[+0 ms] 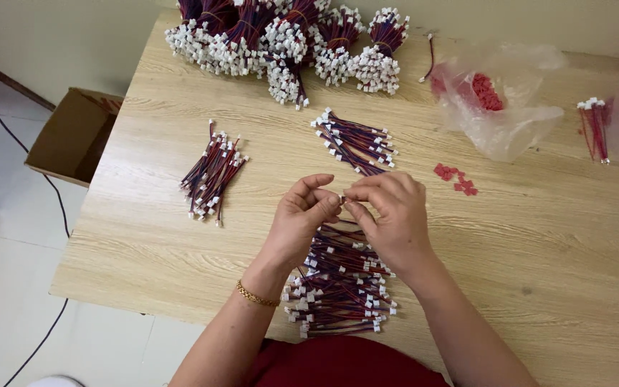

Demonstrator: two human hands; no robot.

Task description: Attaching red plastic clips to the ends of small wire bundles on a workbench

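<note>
Two bare hands meet above the middle of a light wooden table (180,236), and between their fingertips they pinch one small white connector (341,198). The left hand (299,218) has thumb and forefinger closed on the connector from the left side, and the right hand (388,211) closes on it from the right, so the piece sits exactly where the two grips touch; it is too small to tell more about its shape. The left wrist carries a thin gold bracelet (257,294). Directly under the hands, near the table edge closest to the person, lies a loose pile of short red and dark wires with white plugs (342,294). A second loose bunch of the same wires (356,141) lies just beyond the hands, and a third bunch (213,172) lies well apart to the left. At the far edge of the table stand many tied bundles of such wires (288,39). To the right of the hands, some small red plastic pieces (455,179) lie scattered on the wood, and farther back a clear plastic bag (499,100) holds more red pieces. On the floor to the left stands an open cardboard box (73,136).
</note>
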